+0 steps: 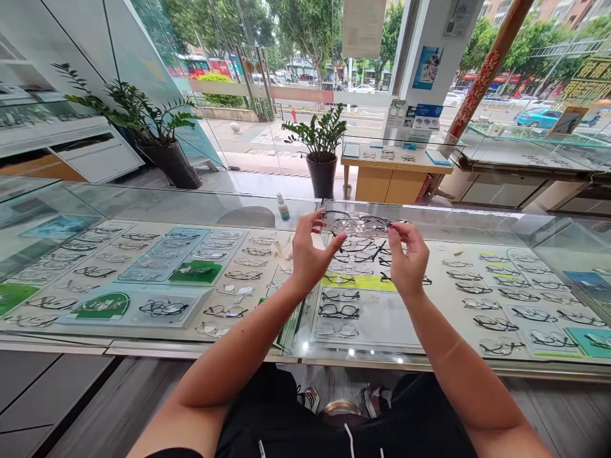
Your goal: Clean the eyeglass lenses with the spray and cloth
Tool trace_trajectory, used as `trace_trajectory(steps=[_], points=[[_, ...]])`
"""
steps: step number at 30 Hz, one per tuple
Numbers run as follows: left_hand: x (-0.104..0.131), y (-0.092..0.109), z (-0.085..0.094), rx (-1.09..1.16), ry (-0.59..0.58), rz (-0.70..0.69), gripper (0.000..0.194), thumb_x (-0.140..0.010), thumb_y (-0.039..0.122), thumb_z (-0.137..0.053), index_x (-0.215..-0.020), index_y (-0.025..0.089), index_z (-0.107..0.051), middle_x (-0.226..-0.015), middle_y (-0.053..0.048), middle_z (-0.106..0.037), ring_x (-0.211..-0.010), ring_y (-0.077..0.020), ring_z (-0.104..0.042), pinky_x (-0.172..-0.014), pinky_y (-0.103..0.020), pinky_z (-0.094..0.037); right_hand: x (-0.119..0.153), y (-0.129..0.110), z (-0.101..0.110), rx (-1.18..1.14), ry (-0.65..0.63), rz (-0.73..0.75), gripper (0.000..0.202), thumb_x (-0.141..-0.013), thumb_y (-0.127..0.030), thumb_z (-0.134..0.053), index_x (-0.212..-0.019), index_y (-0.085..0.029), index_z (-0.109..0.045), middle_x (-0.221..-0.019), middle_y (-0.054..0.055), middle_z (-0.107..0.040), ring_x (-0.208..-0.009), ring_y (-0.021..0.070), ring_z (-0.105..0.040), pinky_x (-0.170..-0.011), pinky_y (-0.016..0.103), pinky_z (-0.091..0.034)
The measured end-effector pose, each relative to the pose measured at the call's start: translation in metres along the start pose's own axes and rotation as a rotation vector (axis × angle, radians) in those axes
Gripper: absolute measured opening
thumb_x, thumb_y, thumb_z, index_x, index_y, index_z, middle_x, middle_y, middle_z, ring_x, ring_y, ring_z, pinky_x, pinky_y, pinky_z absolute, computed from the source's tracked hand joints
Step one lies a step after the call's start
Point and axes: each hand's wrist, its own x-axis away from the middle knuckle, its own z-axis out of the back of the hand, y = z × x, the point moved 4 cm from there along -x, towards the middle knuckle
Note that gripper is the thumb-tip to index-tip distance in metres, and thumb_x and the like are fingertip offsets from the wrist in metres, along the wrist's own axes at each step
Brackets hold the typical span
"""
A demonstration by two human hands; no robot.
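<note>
My right hand (409, 257) pinches a thin-framed pair of eyeglasses (358, 221) at its right end, between thumb and fingers. The eyeglasses are held above the glass counter, and their outline blends with the frames displayed below. My left hand (311, 251) is at their left end, its thumb stretched out and apart from the curled fingers. Whether those fingertips touch the frame, I cannot tell. Beneath the hands, rows of spectacles, including a dark pair (338, 310), lie inside the glass display counter (296, 346).
A small spray bottle (283, 207) stands on the counter beyond my left hand. More spectacles fill the display on both sides, some on a raised tray (195, 299). Potted plants (321, 172) and a wooden cabinet (396, 184) stand beyond, before the window.
</note>
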Motion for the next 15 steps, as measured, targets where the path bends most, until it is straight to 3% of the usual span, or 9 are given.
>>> trace_trajectory(steps=[4,8,11,15], points=[[0.001,0.004,-0.003,0.013,0.007,-0.089,0.047,-0.102,0.029,-0.071,-0.148,0.028,-0.063,-0.120,-0.010,-0.075,-0.103,-0.0224,-0.073,-0.083,-0.040,-0.064,-0.001,0.005,0.003,-0.003,0.055,-0.034,0.022,-0.102,-0.046,-0.070,-0.106,-0.025,-0.076,-0.099,0.004,-0.078,-0.092,0.0215,-0.072,-0.085,0.040,-0.059],[-0.004,0.003,-0.003,0.015,0.129,-0.124,0.034,-0.104,0.021,-0.063,-0.135,0.031,-0.072,-0.109,-0.004,-0.077,-0.096,-0.0186,-0.076,-0.084,-0.039,-0.065,-0.009,0.004,0.005,-0.021,0.076,-0.015,0.021,-0.102,-0.045,-0.069,-0.107,-0.026,-0.076,-0.099,0.004,-0.078,-0.094,0.0219,-0.073,-0.086,0.041,-0.059],[-0.027,0.008,-0.004,0.042,0.158,-0.173,0.034,-0.103,0.020,-0.064,-0.132,0.036,-0.073,-0.105,0.000,-0.078,-0.091,-0.0163,-0.078,-0.083,-0.038,-0.066,-0.031,-0.005,0.006,-0.009,0.061,0.022,0.020,-0.102,-0.045,-0.069,-0.107,-0.027,-0.075,-0.100,0.004,-0.078,-0.094,0.0222,-0.074,-0.087,0.042,-0.059],[-0.077,0.031,-0.003,0.076,0.205,-0.277,0.035,-0.101,0.019,-0.066,-0.130,0.038,-0.075,-0.101,0.000,-0.077,-0.087,-0.0162,-0.078,-0.080,-0.036,-0.066,-0.084,-0.030,0.010,-0.025,0.031,0.118,0.020,-0.101,-0.046,-0.071,-0.107,-0.027,-0.075,-0.102,0.004,-0.080,-0.096,0.0233,-0.075,-0.087,0.044,-0.060]])
